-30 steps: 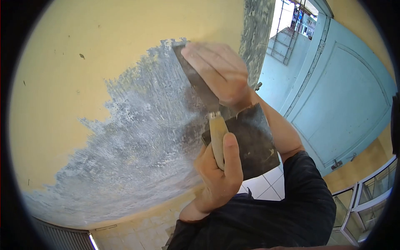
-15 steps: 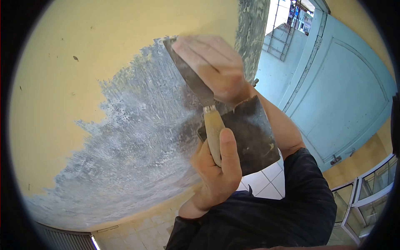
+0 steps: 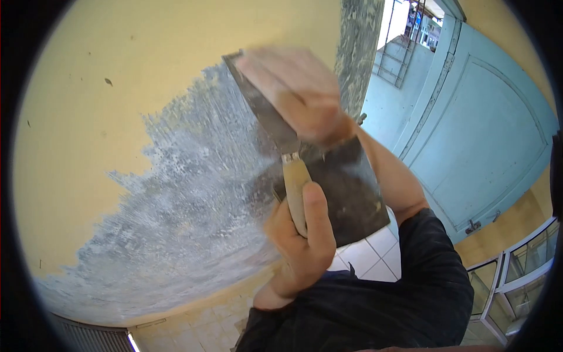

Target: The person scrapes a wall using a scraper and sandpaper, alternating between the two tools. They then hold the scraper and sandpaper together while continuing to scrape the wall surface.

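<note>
My left hand (image 3: 302,240) is wrapped round the pale, worn wooden handle (image 3: 296,190) of a putty knife, its thumb along the side. The knife's grey metal blade (image 3: 261,111) points up and left in front of the wall. Lying flat along the blade is my right hand (image 3: 299,88), blurred by motion, fingers stretched toward the blade's far edge. A wide dark plate (image 3: 352,199) with a light-edged corner sits behind the handle, beside my left hand; its grip, if any, is hidden.
A yellow wall (image 3: 176,35) carries a large rough grey patch (image 3: 182,170) with a ragged edge. To the right stands a light blue door (image 3: 492,117) beside a barred opening (image 3: 396,58). White floor tiles (image 3: 375,252) show below, and glazed frames (image 3: 516,276) at lower right.
The putty knife, the dark plate and both hands have shifted slightly left. My right hand stays over the blade, still blurred.
</note>
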`<state>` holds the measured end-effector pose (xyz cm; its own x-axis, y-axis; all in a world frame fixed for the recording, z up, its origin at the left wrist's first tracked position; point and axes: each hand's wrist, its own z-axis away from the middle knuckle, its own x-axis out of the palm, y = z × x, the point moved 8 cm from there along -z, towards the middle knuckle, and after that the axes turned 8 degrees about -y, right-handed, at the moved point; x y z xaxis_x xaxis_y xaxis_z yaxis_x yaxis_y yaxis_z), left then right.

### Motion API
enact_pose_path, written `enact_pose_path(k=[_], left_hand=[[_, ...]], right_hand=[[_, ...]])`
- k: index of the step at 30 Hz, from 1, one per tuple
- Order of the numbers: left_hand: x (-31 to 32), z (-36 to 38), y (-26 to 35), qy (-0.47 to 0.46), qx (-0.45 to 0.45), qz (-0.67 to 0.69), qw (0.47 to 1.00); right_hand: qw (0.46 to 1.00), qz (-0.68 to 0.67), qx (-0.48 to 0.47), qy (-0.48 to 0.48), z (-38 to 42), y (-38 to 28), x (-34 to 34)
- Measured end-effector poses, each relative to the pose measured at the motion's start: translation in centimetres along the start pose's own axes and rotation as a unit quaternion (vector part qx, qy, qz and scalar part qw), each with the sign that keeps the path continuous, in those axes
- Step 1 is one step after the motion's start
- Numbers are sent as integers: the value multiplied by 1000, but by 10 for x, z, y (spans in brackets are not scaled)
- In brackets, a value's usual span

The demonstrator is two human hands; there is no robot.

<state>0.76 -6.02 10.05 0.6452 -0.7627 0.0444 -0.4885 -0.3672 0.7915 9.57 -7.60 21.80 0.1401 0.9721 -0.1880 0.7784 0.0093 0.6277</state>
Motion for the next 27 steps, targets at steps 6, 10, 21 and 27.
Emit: enact_pose_path(k=[6,10,21,27], left_hand=[[3,11,-6,25,10,25,999],[-10,9,-5,21,-2,-4,1000],[-12,7,6,42,17,20,999],[-13,13,-4,18,5,19,1000]], right_hand=[[1000,6,-2,-8,14,-10,2],[1000,11,-17,-6,3,-9,8],[1000,-17,-17,-5,-11,-9,10],[1000,-3,-22,-12,-2,-17,11]])
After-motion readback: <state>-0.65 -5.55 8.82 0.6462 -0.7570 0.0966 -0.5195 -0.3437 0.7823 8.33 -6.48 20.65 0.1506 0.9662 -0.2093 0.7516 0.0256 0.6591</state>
